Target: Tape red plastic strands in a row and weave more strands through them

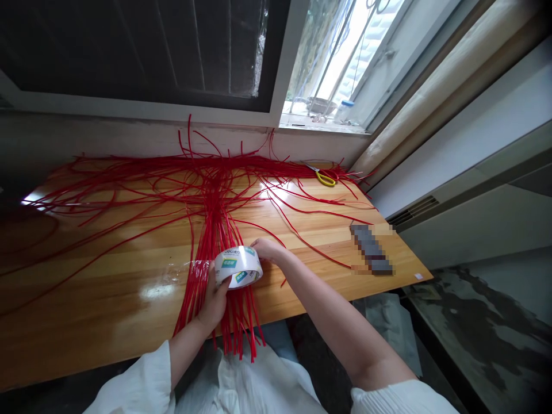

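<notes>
My left hand [214,302] grips a roll of clear packing tape [238,267] from its near side, fingers wrapped around the rim. At the roll's far right edge my right hand [268,249] is closed, pinching it. The roll is held just above a bundle of red plastic strands [211,230] that runs toward me and hangs over the front edge of the wooden table [107,299]. A patch of clear tape [172,270] lies across the strands to the left of the roll.
More red strands fan out across the back of the table. Yellow-handled scissors [322,176] lie at the back right. A blurred-out dark object [371,248] rests near the right edge. A window and wall stand behind the table.
</notes>
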Available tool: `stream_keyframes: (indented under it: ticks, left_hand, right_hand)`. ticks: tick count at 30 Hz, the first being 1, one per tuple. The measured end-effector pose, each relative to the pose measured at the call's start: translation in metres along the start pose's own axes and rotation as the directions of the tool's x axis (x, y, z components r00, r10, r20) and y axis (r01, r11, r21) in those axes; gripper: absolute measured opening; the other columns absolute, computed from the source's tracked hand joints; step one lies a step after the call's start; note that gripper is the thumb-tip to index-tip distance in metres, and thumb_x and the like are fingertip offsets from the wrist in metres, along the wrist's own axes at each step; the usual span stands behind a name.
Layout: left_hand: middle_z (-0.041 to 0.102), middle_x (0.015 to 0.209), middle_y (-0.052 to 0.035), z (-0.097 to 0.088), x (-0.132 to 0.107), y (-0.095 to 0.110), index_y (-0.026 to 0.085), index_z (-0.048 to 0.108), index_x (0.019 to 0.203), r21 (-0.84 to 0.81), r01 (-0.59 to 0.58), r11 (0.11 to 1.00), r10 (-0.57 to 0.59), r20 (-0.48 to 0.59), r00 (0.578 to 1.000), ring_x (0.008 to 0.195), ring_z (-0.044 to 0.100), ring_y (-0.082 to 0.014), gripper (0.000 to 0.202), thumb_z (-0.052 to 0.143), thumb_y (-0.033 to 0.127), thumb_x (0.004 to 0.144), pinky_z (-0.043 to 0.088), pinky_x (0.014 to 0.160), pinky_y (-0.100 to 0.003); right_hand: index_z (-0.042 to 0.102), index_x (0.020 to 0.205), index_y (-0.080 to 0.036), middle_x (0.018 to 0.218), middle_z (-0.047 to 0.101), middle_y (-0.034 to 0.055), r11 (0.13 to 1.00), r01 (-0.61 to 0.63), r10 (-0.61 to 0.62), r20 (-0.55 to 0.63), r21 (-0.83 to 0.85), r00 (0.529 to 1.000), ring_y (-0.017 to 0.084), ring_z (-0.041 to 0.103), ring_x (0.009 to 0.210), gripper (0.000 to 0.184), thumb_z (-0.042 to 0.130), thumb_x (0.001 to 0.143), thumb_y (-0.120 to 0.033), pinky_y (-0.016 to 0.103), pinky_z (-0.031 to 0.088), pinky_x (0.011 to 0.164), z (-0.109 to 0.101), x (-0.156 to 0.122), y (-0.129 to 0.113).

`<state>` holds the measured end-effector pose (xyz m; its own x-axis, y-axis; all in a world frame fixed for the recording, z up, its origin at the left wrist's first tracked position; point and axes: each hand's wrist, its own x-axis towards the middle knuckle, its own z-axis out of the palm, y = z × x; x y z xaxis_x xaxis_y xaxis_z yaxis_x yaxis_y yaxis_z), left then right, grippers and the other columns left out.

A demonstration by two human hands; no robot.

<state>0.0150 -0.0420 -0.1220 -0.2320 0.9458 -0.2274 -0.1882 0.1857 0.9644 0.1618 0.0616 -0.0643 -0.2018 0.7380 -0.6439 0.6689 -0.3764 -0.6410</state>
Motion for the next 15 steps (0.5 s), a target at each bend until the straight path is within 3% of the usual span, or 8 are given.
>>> stream_keyframes:
  ticks: [10, 15]
  left_hand:
    - [0.044, 0.134, -0.0089, -0.001, -0.002, 0.002, 0.021, 0.044, 0.123, 0.029, -0.017, 0.999, 0.017, 0.003, 1.000, 0.128, 0.036, -0.0266, 0.062, 0.061, 0.044, 0.068, 0.025, 0.107, -0.040]
    - [0.053, 0.121, -0.0069, -0.001, -0.005, 0.007, 0.023, 0.049, 0.112, 0.091, -0.095, 0.991, 0.088, 0.074, 0.993, 0.123, 0.041, -0.0271, 0.051, 0.063, 0.038, 0.065, 0.028, 0.104, -0.040]
  right_hand:
    - [0.037, 0.044, -0.018, 0.034, 0.029, -0.0071, 0.996, -0.060, 0.060, 0.010, -0.060, 0.998, 0.006, 0.027, 0.036, 0.029, 0.051, 0.069, -0.012, 0.021, 0.021, 0.039, -0.004, -0.005, -0.012]
    - [0.039, 0.047, -0.018, 0.037, 0.032, -0.0069, 0.993, -0.096, 0.096, -0.002, -0.070, 0.995, 0.006, 0.030, 0.036, 0.026, 0.051, 0.068, -0.011, 0.021, 0.023, 0.039, -0.003, -0.010, -0.021]
